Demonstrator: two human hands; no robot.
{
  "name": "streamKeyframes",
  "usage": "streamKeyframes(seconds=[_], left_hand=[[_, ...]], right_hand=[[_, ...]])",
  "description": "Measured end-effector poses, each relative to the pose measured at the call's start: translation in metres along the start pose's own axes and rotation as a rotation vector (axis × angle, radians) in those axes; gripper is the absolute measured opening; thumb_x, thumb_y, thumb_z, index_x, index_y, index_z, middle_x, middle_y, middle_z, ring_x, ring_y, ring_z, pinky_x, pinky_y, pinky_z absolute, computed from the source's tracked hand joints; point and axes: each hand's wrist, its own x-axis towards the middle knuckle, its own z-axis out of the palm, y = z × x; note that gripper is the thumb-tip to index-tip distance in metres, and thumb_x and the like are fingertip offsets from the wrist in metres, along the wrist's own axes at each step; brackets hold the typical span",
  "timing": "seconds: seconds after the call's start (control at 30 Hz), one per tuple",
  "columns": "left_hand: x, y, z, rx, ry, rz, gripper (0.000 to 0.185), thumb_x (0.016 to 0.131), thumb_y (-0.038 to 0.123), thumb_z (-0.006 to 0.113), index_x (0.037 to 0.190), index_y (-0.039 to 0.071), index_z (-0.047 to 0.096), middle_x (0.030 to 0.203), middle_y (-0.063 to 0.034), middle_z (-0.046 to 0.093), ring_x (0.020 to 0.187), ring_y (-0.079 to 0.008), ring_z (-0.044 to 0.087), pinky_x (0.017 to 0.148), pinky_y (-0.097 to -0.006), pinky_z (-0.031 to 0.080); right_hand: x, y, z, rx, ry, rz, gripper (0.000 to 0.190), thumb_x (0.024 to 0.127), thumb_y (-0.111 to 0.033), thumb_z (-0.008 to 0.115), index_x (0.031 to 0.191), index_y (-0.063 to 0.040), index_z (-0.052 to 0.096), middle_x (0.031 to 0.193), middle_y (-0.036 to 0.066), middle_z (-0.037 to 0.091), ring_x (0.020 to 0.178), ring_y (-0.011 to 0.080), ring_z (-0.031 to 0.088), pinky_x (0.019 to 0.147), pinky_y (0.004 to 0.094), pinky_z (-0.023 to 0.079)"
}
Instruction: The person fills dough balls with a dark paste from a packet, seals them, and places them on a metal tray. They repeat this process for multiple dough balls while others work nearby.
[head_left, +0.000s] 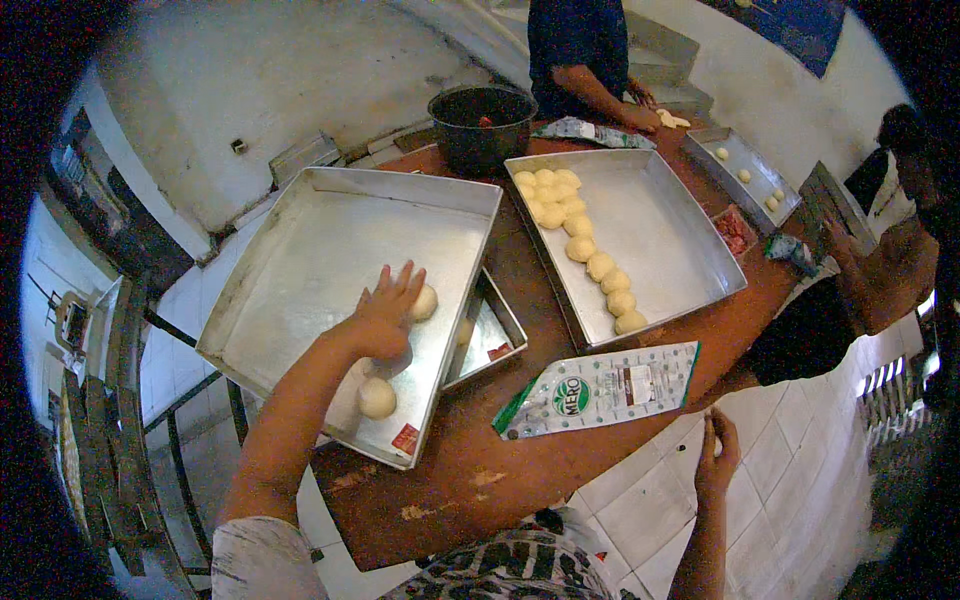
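Note:
My left hand (386, 319) is spread low over a large, shallow metal baking tray (300, 232), its fingers a little apart. Beside the fingers, partly covered by them, sits a round dough ball (425, 303); whether they touch is unclear. A second dough ball (377, 398) rests nearer to me, under the wrist side, near a red label (406, 439). My right hand (716, 454) hangs past the table's front edge, fingers half curled, and what may lie inside is too blurred to tell. On the right, another metal tray (645, 232) carries a line of pale dough balls (579, 225).
A plastic piping bag marked Mero (600, 390) lies on the brown table (442, 465). A smaller tray (491, 330) sits partly beneath mine. Behind stands a black bucket (482, 131). Two people (577, 52) work at the far and right sides, near a narrow tray (742, 176).

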Motion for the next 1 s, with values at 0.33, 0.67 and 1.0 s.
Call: streamKeyframes(seconds=[0.33, 0.67, 1.0], left_hand=[[-0.015, 0.009, 0.014, -0.276, -0.128, -0.065, 0.069, 0.095, 0.033, 0.038, 0.147, 0.002, 0.005, 0.154, -0.0169, 0.0, 0.143, -0.03, 0.0, 0.114, -0.0489, 0.004], [-0.046, 0.22, -0.046, -0.217, 0.633, 0.443, 0.044, 0.094, 0.02, 0.047, 0.131, -0.003, 0.044, 0.144, -0.0176, 0.036, 0.134, -0.0326, 0.031, 0.111, -0.0455, 0.021], [0.114, 0.502, 0.119, 0.007, 0.235, 0.456, 0.055, 0.094, 0.026, 0.049, 0.137, -0.006, 0.035, 0.141, -0.026, 0.035, 0.134, -0.0374, 0.031, 0.111, -0.0407, 0.022]], right_hand=[[-0.187, 0.185, -0.054, -0.083, 0.104, 0.616, 0.024, 0.094, -0.012, 0.052, 0.113, 0.0, 0.058, 0.103, 0.008, 0.064, 0.09, 0.0166, 0.061, 0.079, 0.0286, 0.049], [-0.321, 0.251, -0.092, -0.405, -0.162, 1.229, 0.031, 0.079, -0.032, 0.066, 0.094, -0.005, 0.07, 0.092, 0.015, 0.069, 0.087, 0.0287, 0.066, 0.079, 0.0378, 0.051], [-0.317, 0.452, -0.099, -0.199, 0.002, 1.565, 0.035, 0.076, -0.037, 0.059, 0.085, -0.005, 0.071, 0.085, 0.02, 0.066, 0.084, 0.0359, 0.065, 0.078, 0.0433, 0.051]])
